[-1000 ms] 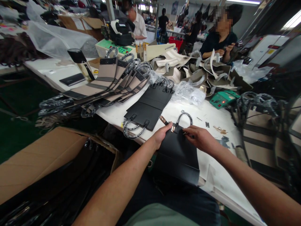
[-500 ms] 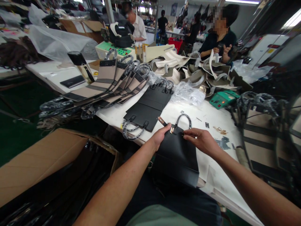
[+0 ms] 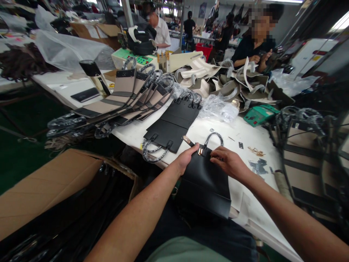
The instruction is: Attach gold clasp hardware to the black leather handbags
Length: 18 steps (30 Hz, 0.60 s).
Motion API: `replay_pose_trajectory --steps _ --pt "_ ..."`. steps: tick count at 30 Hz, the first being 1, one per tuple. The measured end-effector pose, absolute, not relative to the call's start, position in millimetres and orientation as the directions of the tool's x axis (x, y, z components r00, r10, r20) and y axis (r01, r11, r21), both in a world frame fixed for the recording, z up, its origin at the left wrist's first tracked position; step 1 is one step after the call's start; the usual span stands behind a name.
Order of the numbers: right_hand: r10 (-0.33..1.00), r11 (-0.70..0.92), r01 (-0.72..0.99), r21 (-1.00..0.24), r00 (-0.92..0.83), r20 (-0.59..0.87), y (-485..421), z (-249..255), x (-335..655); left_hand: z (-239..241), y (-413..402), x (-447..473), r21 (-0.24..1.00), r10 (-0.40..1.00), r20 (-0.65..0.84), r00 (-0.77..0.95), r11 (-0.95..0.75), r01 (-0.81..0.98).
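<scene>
A black leather bag panel (image 3: 205,182) hangs over the near edge of the white table (image 3: 218,131), its wrapped handle (image 3: 214,136) lying on the tabletop. My left hand (image 3: 186,158) grips the panel's top left corner beside a gold clasp (image 3: 200,150) and a short strap (image 3: 188,140). My right hand (image 3: 228,162) pinches the panel's top edge just right of the clasp, fingers curled.
A stack of black panels with wrapped handles (image 3: 171,123) lies ahead on the left, beige-and-black panels (image 3: 128,96) fan out behind it. A green device (image 3: 257,114) and small metal parts (image 3: 255,150) sit to the right. An open cardboard box (image 3: 54,182) stands at my left. Other people work across the table.
Both hands and the panel stay nearly in place; my right hand has crept slightly left toward the clasp along the top edge.
</scene>
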State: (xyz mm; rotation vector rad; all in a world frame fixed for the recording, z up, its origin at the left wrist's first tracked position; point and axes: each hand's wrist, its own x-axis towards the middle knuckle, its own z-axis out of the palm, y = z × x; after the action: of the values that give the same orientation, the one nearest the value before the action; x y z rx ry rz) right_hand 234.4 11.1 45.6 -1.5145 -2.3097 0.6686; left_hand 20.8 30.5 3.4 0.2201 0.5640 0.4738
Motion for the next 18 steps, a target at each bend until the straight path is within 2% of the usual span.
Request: replay_pose_trajectory --steps 5,12,15,18 --pt "0.929 0.327 0.800 -0.502 -0.369 0.018 8.5 42.6 231.5 4.2 30.6 21.2 0.319 0.499 -0.466 0.730 0.865 -0.388" --pt "0.960 0.281 0.771 -0.571 -0.236 0.153 0.1 40.3 227.7 7.6 27.8 18.4 0.316 0.507 -0.472 0.721 0.861 -0.399" --pt "0.948 0.316 0.743 -0.590 -0.267 0.172 -1.7 40.1 227.8 4.4 28.6 17.7 0.301 0.503 -0.445 0.741 0.863 -0.405" --pt "0.938 0.343 0.775 -0.530 -0.307 0.159 -0.6 38.5 227.4 2.5 30.2 17.6 0.279 0.491 -0.418 0.765 0.870 -0.406"
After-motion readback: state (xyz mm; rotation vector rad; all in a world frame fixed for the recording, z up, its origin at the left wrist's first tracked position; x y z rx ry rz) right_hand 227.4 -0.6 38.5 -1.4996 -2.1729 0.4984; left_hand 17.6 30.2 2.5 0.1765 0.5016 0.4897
